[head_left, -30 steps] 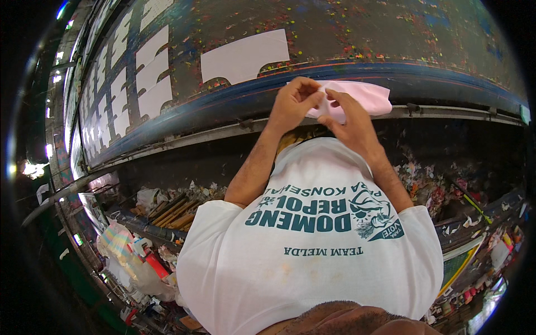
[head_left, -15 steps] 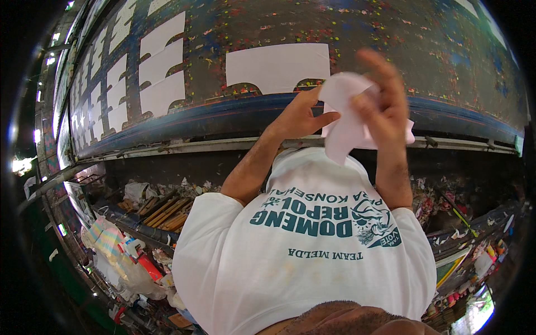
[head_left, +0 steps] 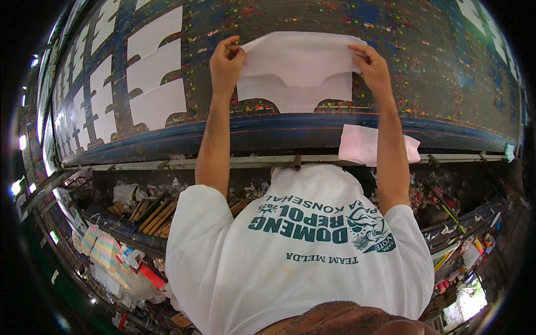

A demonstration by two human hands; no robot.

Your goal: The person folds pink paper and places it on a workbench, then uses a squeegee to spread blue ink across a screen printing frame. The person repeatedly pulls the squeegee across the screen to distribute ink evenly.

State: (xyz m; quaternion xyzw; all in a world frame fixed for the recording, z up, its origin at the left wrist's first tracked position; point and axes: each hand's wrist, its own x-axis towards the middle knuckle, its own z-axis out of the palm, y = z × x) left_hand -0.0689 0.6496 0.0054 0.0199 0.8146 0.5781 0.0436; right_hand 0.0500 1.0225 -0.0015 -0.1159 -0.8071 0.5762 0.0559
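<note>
A pale pink-white cut fabric panel (head_left: 304, 56) is stretched between my two hands, its lower edge curved in at both sides. My left hand (head_left: 226, 70) pinches its left end, and my right hand (head_left: 372, 70) pinches the right end. Directly under it, a similar white cut panel (head_left: 296, 101) lies flat on the long dark table (head_left: 424, 78); the held panel hides its far part. Whether the two panels touch, I cannot tell. Close to my right forearm, a folded pale pink fabric bundle (head_left: 357, 145) rests on the table's near edge, partly covered by that arm.
Rows of white cut panels (head_left: 156, 70) lie on the table to the left, overlapping in columns. Colourful paint specks dot the tabletop. A metal rail (head_left: 251, 162) runs along the near edge. Below it are wooden sticks (head_left: 159, 215), scraps and a red object (head_left: 151, 273).
Both hands have moved forward and apart. The panel that was bunched between them is now spread out over the flat one. The pink bundle at the edge is now more exposed.
</note>
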